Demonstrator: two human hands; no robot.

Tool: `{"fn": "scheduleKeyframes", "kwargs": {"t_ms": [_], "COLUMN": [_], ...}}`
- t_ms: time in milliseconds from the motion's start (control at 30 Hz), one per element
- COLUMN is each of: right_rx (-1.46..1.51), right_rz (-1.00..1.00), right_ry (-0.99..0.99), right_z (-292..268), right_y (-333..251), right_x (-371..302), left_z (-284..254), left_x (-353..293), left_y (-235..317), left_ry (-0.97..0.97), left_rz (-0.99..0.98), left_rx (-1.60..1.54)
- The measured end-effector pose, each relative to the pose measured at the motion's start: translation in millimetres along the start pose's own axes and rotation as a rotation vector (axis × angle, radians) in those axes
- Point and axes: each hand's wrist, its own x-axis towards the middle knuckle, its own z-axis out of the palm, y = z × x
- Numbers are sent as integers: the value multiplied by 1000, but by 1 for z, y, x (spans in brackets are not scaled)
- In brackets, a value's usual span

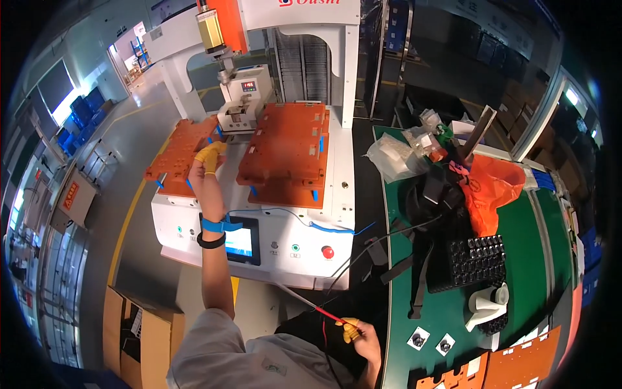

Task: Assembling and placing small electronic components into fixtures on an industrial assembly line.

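My left hand (208,159), in yellow finger covers, reaches over the left orange fixture plate (181,148) of a white bench machine (337,168). Its fingers are bent together near the plate's right edge; what they hold, if anything, is too small to tell. Around that wrist sit a blue strap (221,226) and a black band. Low in front of the machine, my right hand (361,338), also with yellow finger covers, is closed round a thin rod with a red handle (329,315). The rod's pale end points up and left toward the machine's front edge.
A second orange fixture plate (285,142) stands to the right, beside the machine's screwdriving head (227,65). On the green bench (531,259) lie plastic bags (392,155), an orange bag (489,194), a black tray (476,262) and a white tape dispenser (486,308). An open cardboard box (152,343) stands lower left.
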Motion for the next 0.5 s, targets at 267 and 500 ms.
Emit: {"fn": "scheduleKeyframes", "kwargs": {"t_ms": [267, 500], "right_rx": [276, 617], "right_rz": [-102, -74], "right_ry": [-15, -2], "right_z": [-8, 7], "right_y": [20, 26], "right_x": [17, 27], "left_z": [-16, 7], "left_x": [-8, -75], "left_y": [-35, 2], "left_ry": [-51, -583], "left_rz": [-95, -393], "left_rx": [-46, -326]}}
